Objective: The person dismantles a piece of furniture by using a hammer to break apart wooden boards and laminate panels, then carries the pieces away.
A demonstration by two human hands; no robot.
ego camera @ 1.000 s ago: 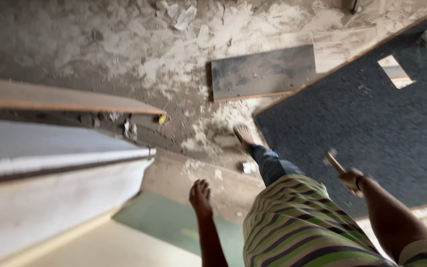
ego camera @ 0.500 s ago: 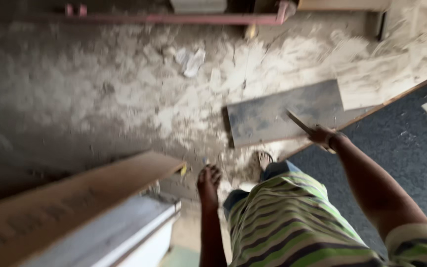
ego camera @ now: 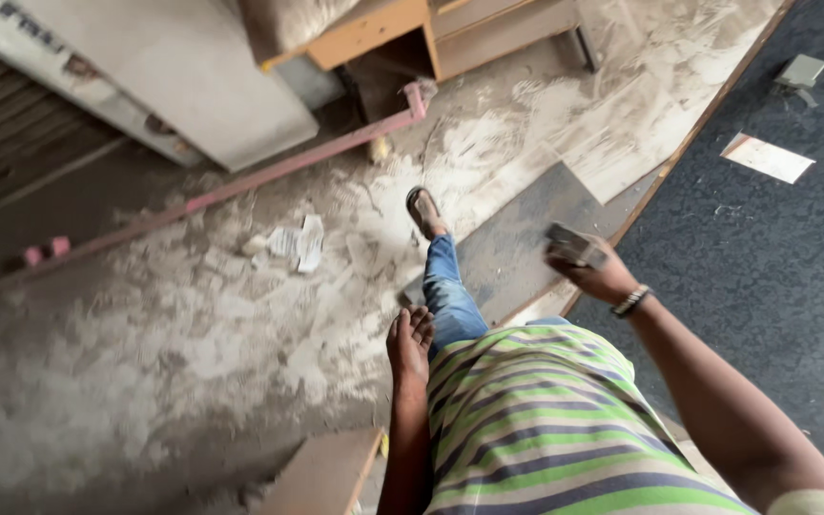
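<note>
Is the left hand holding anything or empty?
Empty: the left hand hangs open, fingers loosely extended, nothing in it. The right hand grips a small dark flat object.

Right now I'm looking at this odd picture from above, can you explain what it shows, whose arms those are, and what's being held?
There is no machine here. The picture comes from a camera worn on a person's head, looking down, so you see their own striped shirt, one jeans leg and a sandalled foot stepping forward.

The left hand hangs empty by the body. The right hand, with a wristband, has its grip closed on a small dark flat object; what it is cannot be told.

Below is a dusty floor with crumpled paper scraps, a pink bar, a grey board and, at the right, dark carpet with a white card on it. Wooden furniture stands at the top.
</note>
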